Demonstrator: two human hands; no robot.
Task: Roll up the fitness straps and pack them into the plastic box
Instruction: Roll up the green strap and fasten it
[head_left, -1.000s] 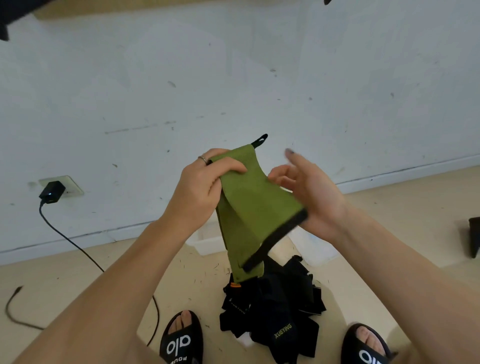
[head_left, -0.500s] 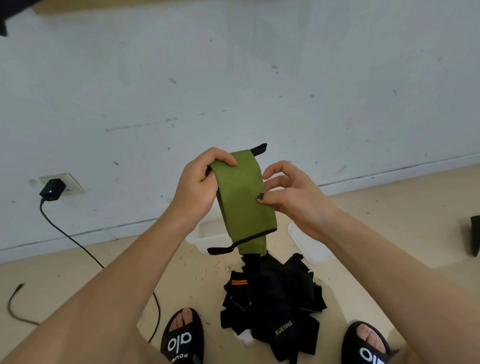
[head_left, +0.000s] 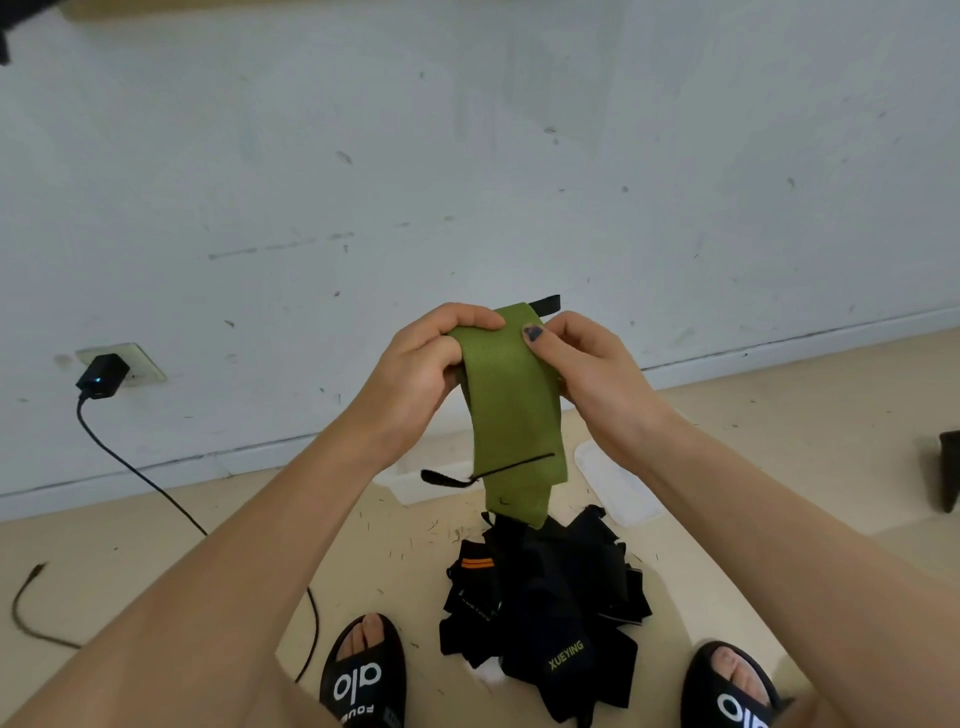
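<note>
A green fitness strap (head_left: 511, 415) with black trim hangs doubled in front of me, its black loop sticking out at the top. My left hand (head_left: 421, 374) grips its upper left edge. My right hand (head_left: 587, 374) pinches the upper right edge, thumb on the front. Below on the floor lies a pile of black straps (head_left: 550, 613), one with an orange stripe, one marked XUEYING. The clear plastic box (head_left: 410, 480) stands on the floor behind my arms, mostly hidden. Its white lid (head_left: 618, 483) lies to the right.
A white wall rises just ahead. A black charger (head_left: 101, 375) sits in a wall socket at left, its cable (head_left: 156, 493) trailing over the floor. My feet in black slippers (head_left: 363, 675) flank the pile. A dark object (head_left: 948, 478) stands at the right edge.
The strap's lifted end has dropped, so it now hangs straight. My right hand moved from behind the strap up to its top right edge; both hands hold the top.
</note>
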